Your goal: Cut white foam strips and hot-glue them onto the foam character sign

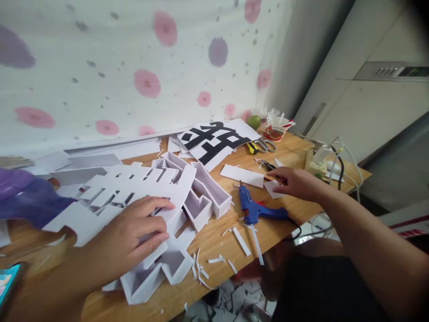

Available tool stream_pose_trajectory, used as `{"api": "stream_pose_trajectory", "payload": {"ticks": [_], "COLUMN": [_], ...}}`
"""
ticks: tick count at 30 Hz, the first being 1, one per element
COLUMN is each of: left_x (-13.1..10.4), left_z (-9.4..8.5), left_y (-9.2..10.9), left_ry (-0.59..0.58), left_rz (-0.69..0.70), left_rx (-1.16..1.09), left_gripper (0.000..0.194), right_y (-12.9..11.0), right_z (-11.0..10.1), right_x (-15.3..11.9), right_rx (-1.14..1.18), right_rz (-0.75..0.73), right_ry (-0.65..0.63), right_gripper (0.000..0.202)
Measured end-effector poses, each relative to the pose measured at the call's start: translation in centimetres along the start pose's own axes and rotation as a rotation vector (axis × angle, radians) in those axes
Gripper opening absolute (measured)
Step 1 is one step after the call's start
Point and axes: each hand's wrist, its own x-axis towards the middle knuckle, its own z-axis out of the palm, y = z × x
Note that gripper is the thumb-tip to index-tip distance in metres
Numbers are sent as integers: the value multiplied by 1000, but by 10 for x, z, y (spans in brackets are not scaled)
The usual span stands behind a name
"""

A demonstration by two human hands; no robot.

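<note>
My left hand (140, 228) lies with fingers apart on a white cut-out sheet (161, 181), which rests over white box-like foam letters (214, 190). Over the right part of the table, my right hand (291, 181) has its thumb and fingers bent around a dark, thin tool, perhaps a knife, whose tip (268, 166) shows beyond the fingers. A small white piece (273, 190) is just below that hand. The blue glue gun (251, 208) lies between my hands, a glue stick in its back end. Behind it sits a white strip (243, 175).
Printed sheets with black characters (217, 141), yellow-handled cutters (252, 148), scissors (267, 144), a paper cup (276, 127) and a green fruit (254, 122) stand at the back. Purple plastic (30, 197) is left. Scraps (241, 241) lie near the front edge; cables (351, 165) run right.
</note>
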Motion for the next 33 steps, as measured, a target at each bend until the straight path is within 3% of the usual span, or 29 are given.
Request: {"api": "stream_pose_trajectory", "payload": {"ticks": [3,7,12,15,17,20,23,29,33], "left_x": [-1,-3,-4,-4,-4,-4,-2,3,1], "left_z": [-1,-1,-3,-7,-9,-9,-7,3,7], "left_y": [1,0,-1,3,7,16,26,36,29], "left_ry": [-6,-17,16,87,180,318,345,193,187], "left_rz": [-9,-27,-28,-47,-71,-71,-21,-40,24], "left_rx": [6,-31,2,15,-29,-109,-146,-81,-98], "left_gripper": [23,26,20,20,16,11,17,23,16], "right_y": [4,4,-7,-40,-75,-131,-173,-195,-195], "right_z": [9,18,6,-5,-10,-10,3,41,42], "right_x": [6,6,-11,-27,-34,-30,-17,1,0], "right_rx": [-64,-97,-108,94,327,356,298,465,562], "right_rz": [-27,51,99,113,-3,-289,-460,-408,-422], "right_ry": [-88,-38,106,277,352,267,261,175,111], "right_gripper": [55,57,21,30,30,16,23,12,12]}}
